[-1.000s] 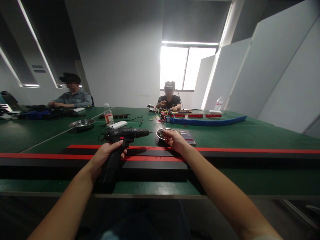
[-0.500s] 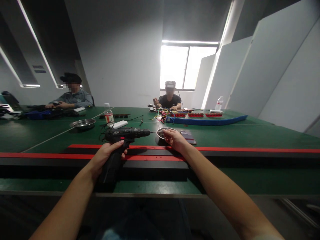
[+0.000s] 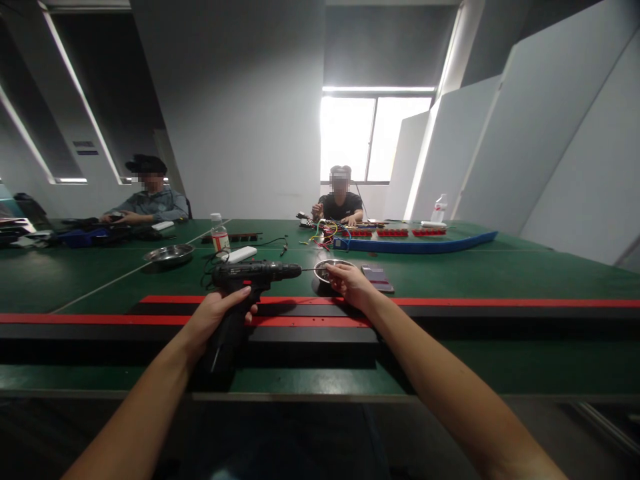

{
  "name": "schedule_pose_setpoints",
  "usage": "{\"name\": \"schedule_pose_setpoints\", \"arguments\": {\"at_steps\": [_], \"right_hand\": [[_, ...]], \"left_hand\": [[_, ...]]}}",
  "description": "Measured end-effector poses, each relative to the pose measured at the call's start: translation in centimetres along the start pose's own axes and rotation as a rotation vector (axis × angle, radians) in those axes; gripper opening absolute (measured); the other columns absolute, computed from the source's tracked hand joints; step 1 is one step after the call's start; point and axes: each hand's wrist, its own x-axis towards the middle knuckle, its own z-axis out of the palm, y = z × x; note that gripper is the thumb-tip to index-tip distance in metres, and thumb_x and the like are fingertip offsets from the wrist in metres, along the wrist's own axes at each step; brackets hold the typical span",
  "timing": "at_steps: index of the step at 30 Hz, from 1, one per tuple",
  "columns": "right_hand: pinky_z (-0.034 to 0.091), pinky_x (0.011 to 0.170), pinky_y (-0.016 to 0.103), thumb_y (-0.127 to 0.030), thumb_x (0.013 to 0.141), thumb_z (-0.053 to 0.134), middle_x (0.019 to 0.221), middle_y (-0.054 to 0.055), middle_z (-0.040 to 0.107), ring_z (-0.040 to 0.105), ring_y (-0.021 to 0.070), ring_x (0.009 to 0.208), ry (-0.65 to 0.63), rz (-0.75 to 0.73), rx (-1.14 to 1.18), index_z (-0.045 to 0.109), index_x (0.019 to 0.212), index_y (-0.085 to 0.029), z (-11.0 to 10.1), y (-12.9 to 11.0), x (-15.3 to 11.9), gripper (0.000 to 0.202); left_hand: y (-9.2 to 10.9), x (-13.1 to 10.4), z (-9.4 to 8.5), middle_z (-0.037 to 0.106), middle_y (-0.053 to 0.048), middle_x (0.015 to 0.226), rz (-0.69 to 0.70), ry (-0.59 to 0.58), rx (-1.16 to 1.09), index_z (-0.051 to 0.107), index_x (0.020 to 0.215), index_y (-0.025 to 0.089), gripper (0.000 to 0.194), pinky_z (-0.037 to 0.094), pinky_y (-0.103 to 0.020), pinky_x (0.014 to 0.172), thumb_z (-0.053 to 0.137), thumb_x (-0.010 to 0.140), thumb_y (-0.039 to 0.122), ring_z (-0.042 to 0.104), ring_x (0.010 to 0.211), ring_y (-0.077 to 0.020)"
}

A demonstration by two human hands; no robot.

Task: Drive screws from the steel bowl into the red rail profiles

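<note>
My left hand (image 3: 220,317) is wrapped round the grip of a black power drill (image 3: 250,272), whose thin bit points right. At the bit's tip my right hand (image 3: 347,280) is pinched; anything small between its fingertips is too tiny to make out. Just behind these fingers is a round metal bowl (image 3: 323,272). Beneath the drill lie long black bars with red top strips, one nearer (image 3: 310,322) and one farther (image 3: 475,303). A grey flat device (image 3: 377,279) rests right of the bowl.
On the green table (image 3: 280,380) stand a second metal bowl (image 3: 169,254), a bottle (image 3: 219,237), a white case (image 3: 240,255), coloured wires (image 3: 325,233) and a long blue strip (image 3: 420,245). Two people sit across the table, one left, one centre.
The view has tilted slightly, so most things sit a little lower. The central person's raised hand has shifted inward. My two hands keep the same hold at the drill and bit.
</note>
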Motion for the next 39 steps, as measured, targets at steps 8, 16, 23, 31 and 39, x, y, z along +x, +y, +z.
{"name": "schedule_pose_setpoints", "arguments": {"at_steps": [8, 16, 23, 31, 39], "right_hand": [[0.034, 0.045, 0.022, -0.033, 0.069, 0.088, 0.068, 0.0, 0.064, 0.047, 0.0084, 0.052, -0.049, 0.014, 0.031, 0.067, 0.077, -0.018, 0.6, -0.9, -0.6, 0.027], [0.024, 0.038, 0.019, -0.025, 0.071, 0.086, 0.06, -0.004, 0.054, 0.035, 0.0049, 0.046, -0.171, 0.18, 0.156, 0.065, 0.079, -0.017, 0.2, -1.5, -0.7, 0.025], [0.032, 0.044, 0.022, -0.027, 0.071, 0.086, 0.064, -0.003, 0.059, 0.042, 0.0064, 0.048, -0.136, 0.169, 0.146, 0.065, 0.08, -0.017, 0.6, -1.5, -0.9, 0.024], [0.04, 0.054, 0.024, -0.037, 0.07, 0.087, 0.072, 0.001, 0.066, 0.054, 0.0118, 0.061, 0.021, -0.008, -0.042, 0.07, 0.084, -0.019, 0.3, 0.3, 0.2, 0.028], [0.035, 0.053, 0.024, -0.044, 0.069, 0.085, 0.069, -0.001, 0.06, 0.047, 0.0099, 0.059, -0.04, -0.037, -0.125, 0.068, 0.08, -0.019, 0.4, 0.5, 0.0, 0.033]], "left_hand": [[3.3, -0.1, -0.4, 0.073, -0.012, 0.072, 0.234, -0.029, 0.259, 0.074, 0.084, 0.012, 0.033, 0.054, -0.026, 0.053, 0.083, 0.072, 0.04, 0.067, 0.058, -0.0211], [5.6, -1.6, 0.3, 0.076, -0.011, 0.078, 0.344, 0.004, 0.4, 0.077, 0.087, 0.013, 0.033, 0.056, -0.027, 0.056, 0.088, 0.066, 0.036, 0.068, 0.065, -0.0225], [5.4, -2.4, 1.2, 0.075, -0.01, 0.076, 0.422, 0.058, 0.524, 0.078, 0.086, 0.013, 0.029, 0.056, -0.026, 0.058, 0.086, 0.069, 0.034, 0.069, 0.066, -0.0227], [9.4, -2.8, 0.4, 0.073, -0.007, 0.074, 0.296, -0.01, 0.637, 0.079, 0.088, 0.014, 0.028, 0.051, -0.024, 0.049, 0.088, 0.065, 0.026, 0.067, 0.061, -0.0218], [10.2, -2.9, 0.6, 0.075, -0.003, 0.082, 0.349, -0.066, 0.904, 0.082, 0.093, 0.019, 0.032, 0.05, -0.023, 0.059, 0.088, 0.063, 0.03, 0.068, 0.074, -0.0242]]}}
